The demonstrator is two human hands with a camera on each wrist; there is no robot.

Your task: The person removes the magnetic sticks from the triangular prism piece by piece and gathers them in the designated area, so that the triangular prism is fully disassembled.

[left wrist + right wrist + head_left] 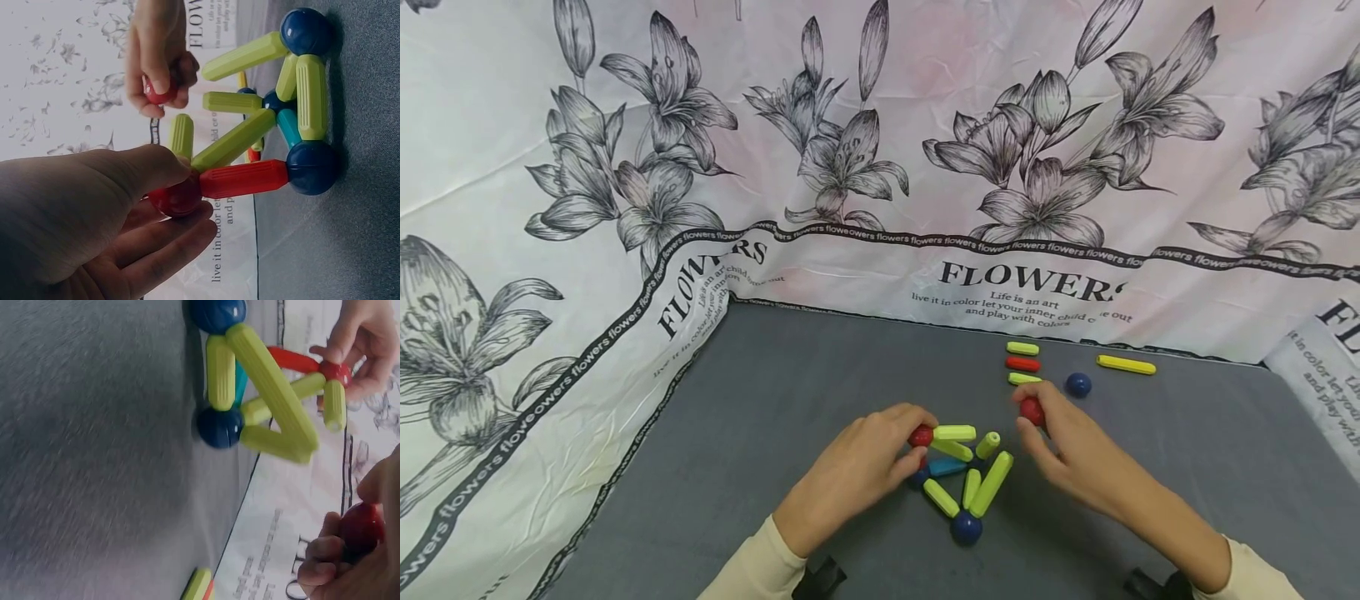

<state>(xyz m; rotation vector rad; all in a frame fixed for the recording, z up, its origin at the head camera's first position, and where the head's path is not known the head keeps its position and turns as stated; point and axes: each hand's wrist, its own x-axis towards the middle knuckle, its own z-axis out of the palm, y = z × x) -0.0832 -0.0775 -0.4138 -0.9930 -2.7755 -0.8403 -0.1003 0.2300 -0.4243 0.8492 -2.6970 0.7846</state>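
My left hand (857, 467) pinches a red ball (177, 195) at the top of a stick-and-ball frame. From that ball a red stick (244, 179) runs down to a blue ball (312, 167), and two green sticks also reach from it. Three blue balls form the base, joined by green sticks and a blue-green stick (947, 466). Two more green sticks, one long (992, 484), rise from the base with free upper ends. Right of the frame, my right hand (1082, 454) holds another red ball (362, 528) in the air between thumb and fingers, touching no stick.
Behind my right hand lie two short green sticks, one at the back (1022, 348), with a red stick (1023, 364) between them. A loose blue ball (1078, 384) and a yellow stick (1126, 365) lie farther right. Flower-printed cloth (850, 275) borders the grey surface (715, 417).
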